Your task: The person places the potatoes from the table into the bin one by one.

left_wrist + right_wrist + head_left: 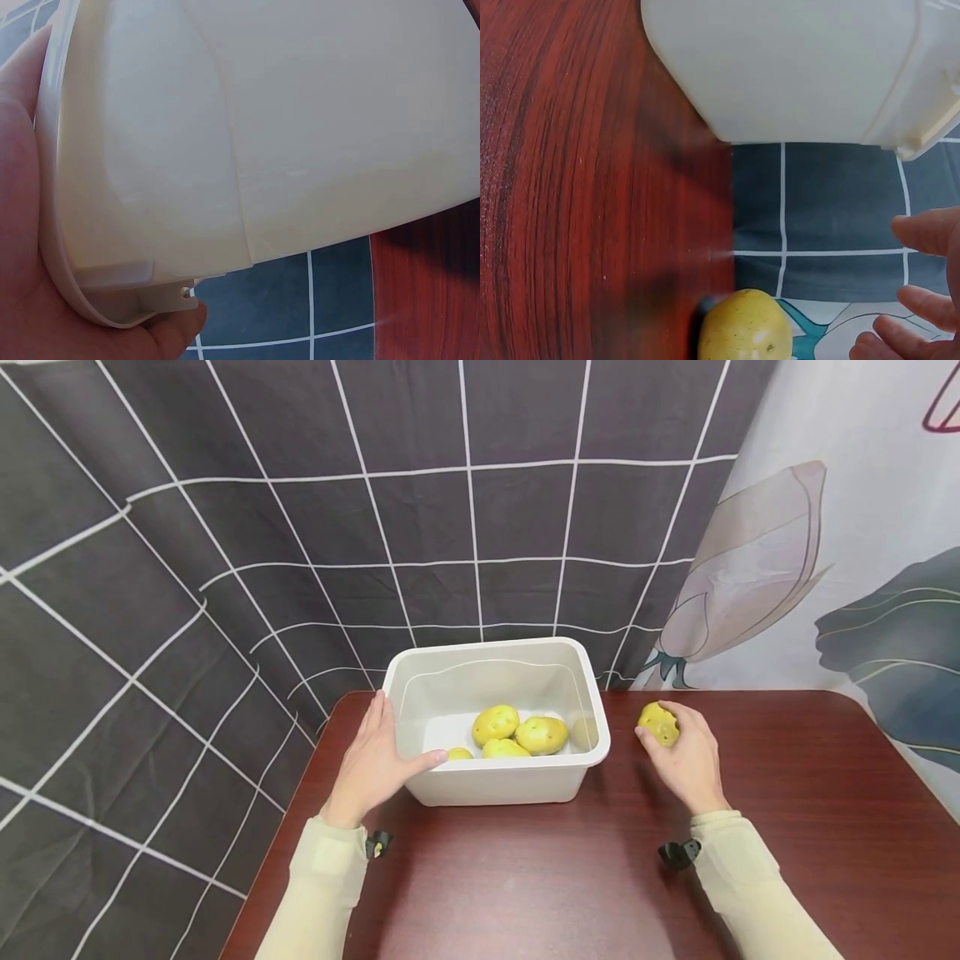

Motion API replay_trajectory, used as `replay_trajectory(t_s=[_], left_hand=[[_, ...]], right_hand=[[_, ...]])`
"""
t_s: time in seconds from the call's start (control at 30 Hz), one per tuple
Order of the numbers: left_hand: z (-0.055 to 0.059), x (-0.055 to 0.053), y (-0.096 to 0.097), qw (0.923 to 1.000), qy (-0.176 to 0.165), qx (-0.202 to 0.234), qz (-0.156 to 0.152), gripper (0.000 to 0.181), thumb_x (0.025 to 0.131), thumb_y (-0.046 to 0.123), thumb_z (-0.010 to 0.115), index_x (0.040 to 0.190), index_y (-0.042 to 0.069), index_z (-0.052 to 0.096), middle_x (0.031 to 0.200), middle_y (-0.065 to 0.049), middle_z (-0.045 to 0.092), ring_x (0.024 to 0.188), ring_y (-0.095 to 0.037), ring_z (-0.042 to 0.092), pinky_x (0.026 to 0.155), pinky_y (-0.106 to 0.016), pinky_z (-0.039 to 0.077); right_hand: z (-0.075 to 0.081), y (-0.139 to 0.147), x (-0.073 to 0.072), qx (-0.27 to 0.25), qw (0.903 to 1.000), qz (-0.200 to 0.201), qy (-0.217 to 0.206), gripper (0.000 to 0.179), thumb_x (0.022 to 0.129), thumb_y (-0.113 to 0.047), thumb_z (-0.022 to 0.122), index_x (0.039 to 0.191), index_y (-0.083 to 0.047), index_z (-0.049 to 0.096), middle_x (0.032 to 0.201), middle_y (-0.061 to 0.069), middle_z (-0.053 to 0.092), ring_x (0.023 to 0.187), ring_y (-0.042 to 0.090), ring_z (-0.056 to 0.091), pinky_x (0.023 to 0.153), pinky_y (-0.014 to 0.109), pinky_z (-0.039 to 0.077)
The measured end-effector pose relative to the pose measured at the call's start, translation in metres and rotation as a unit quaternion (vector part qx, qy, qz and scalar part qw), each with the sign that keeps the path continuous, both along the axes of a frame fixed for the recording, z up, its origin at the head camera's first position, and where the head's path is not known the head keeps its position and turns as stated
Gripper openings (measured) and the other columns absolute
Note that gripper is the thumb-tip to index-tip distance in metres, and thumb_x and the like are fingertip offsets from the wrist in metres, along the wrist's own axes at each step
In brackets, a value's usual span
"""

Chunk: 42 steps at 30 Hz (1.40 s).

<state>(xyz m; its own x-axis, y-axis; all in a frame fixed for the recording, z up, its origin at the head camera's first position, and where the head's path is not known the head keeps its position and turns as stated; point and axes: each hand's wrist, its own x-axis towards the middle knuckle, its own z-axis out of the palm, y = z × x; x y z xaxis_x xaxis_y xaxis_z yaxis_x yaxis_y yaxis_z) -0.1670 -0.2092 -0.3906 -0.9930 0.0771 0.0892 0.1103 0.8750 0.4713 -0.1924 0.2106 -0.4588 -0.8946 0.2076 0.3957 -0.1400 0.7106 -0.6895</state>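
A white plastic bin (495, 785) stands at the middle of the table, with several yellow potatoes (542, 736) on its floor. My left hand (371, 764) holds the bin's front left corner, thumb over the front rim and fingers along the left side. In the left wrist view a fingertip (184, 326) shows beneath the rim's end. To the right of the bin, my right hand (690, 764) is at a single potato (658, 724) by the table's far edge. The right wrist view shows its fingers (926, 306) spread and apart from that potato (746, 326).
The dark red wooden table (517, 868) ends just behind the bin. A dark grey curtain (517, 518) with white grid lines hangs behind and to the left. At the right hangs a white cloth (847, 635) with leaf and flower prints.
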Motion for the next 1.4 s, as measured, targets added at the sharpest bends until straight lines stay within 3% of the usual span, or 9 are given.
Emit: replay_trajectory(t_s=[0.43, 0.7, 1.17, 1.4], left_hand=[[0.001, 0.000, 0.000, 1.0000, -0.006, -0.004, 0.000, 0.130, 0.075, 0.080, 0.065, 0.158, -0.005, 0.013, 0.167, -0.019, 0.004, 0.154, -0.034, 0.005, 0.120, -0.053, 0.018], [0.002, 0.001, 0.001, 1.0000, -0.006, -0.003, -0.001, 0.130, 0.076, 0.079, 0.066, 0.158, -0.006, 0.012, 0.167, -0.020, 0.005, 0.154, -0.036, 0.007, 0.120, -0.054, 0.019], [0.001, -0.001, -0.001, 0.9999, -0.008, -0.008, 0.000, 0.130, 0.075, 0.081, 0.064, 0.159, -0.004, 0.011, 0.167, -0.018, 0.003, 0.154, -0.034, 0.005, 0.121, -0.052, 0.018], [0.001, -0.001, 0.000, 1.0000, -0.007, -0.003, -0.002, 0.131, 0.075, 0.081, 0.064, 0.159, -0.002, 0.010, 0.167, -0.017, 0.003, 0.154, -0.033, 0.005, 0.120, -0.053, 0.019]], right_hand=[[-0.010, 0.005, -0.010, 0.004, 0.9999, 0.000, -0.013, 0.055, 0.085, -0.017, 0.074, 0.133, 0.005, 0.057, 0.134, 0.029, 0.052, 0.120, 0.044, 0.048, 0.096, 0.057, 0.039], [-0.013, 0.010, -0.014, 0.011, 0.9984, -0.003, -0.055, 0.065, 0.087, -0.019, 0.072, 0.141, 0.008, 0.048, 0.145, 0.034, 0.041, 0.131, 0.052, 0.037, 0.106, 0.064, 0.032], [-0.023, 0.012, -0.021, -0.009, 0.9938, -0.008, -0.110, 0.076, 0.087, -0.020, 0.072, 0.149, 0.007, 0.036, 0.151, 0.036, 0.029, 0.136, 0.055, 0.028, 0.105, 0.068, 0.030], [-0.026, 0.017, -0.025, -0.017, 0.9898, -0.007, -0.141, 0.088, 0.087, -0.022, 0.073, 0.154, 0.007, 0.023, 0.151, 0.037, 0.026, 0.136, 0.056, 0.025, 0.107, 0.069, 0.028]])
